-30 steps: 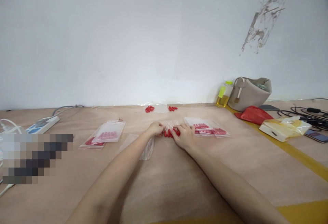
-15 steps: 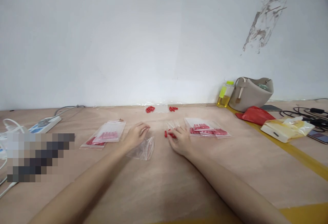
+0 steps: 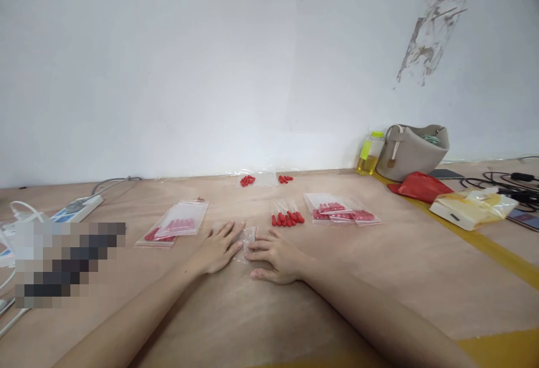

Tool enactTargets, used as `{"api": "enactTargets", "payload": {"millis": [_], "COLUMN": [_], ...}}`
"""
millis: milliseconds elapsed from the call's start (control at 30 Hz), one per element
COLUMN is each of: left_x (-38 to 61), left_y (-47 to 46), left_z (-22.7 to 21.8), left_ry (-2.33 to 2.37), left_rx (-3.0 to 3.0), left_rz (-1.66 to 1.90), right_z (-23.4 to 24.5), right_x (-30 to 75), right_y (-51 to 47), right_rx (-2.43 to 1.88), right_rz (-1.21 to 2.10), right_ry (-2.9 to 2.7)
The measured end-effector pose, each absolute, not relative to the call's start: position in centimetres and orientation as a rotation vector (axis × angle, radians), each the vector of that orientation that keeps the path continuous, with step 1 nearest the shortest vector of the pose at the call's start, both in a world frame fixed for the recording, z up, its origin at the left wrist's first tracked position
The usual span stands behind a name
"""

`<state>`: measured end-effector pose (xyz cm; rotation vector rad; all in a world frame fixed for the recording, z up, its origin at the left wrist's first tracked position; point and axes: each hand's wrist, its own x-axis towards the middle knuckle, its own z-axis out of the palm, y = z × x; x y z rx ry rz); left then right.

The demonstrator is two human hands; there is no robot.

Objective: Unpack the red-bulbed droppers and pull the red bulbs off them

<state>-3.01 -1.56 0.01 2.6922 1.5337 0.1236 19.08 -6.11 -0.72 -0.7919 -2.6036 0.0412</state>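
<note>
My left hand (image 3: 219, 247) lies flat on an empty clear zip bag (image 3: 246, 240) on the wooden floor, fingers stretched out. My right hand (image 3: 275, 255) rests beside it with fingers spread, their tips touching the bag's right edge. Just beyond the hands lies a loose row of red-capped clear droppers (image 3: 287, 214). Filled bags of the same red-capped droppers lie to the right (image 3: 343, 211) and to the left (image 3: 179, 223).
More red caps (image 3: 265, 178) lie by the white wall. A power strip (image 3: 78, 207) with cables sits far left. At right are a yellow bottle (image 3: 369, 153), a beige bag (image 3: 411, 151), a red pouch (image 3: 419, 187), a yellow packet (image 3: 471, 206) and black cables.
Both hands left the droppers and drew back toward me. The left hand pulled the empty bag to the middle and now lies flat on it; the right hand came to its edge.
</note>
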Motion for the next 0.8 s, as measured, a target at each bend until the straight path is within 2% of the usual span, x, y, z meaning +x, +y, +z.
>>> {"api": "enactTargets", "payload": {"millis": [67,167,467,800], "left_x": [-2.3,-1.6,-1.7,-2.6], "left_y": [-0.7,1.3,4.4,1.2], "left_z": [0.6,1.3,1.2,1.2], "left_ry": [1.617,1.464,1.158,1.220], "left_rx": [2.669,2.515,2.242,2.221], "left_rz": [0.281,0.430,0.206,0.449], "right_z": [-0.7,-0.9,-1.2,-0.6], "right_x": [19.3,19.4,19.5,19.0], "right_y": [-6.0,-5.8,-5.5,-6.1], "right_rx": [-0.780,-0.773,-0.747,-0.827], "right_rz": [0.073,0.116,0.224,0.306], "right_ry": [-2.593,-2.577,-2.515,-2.480]}}
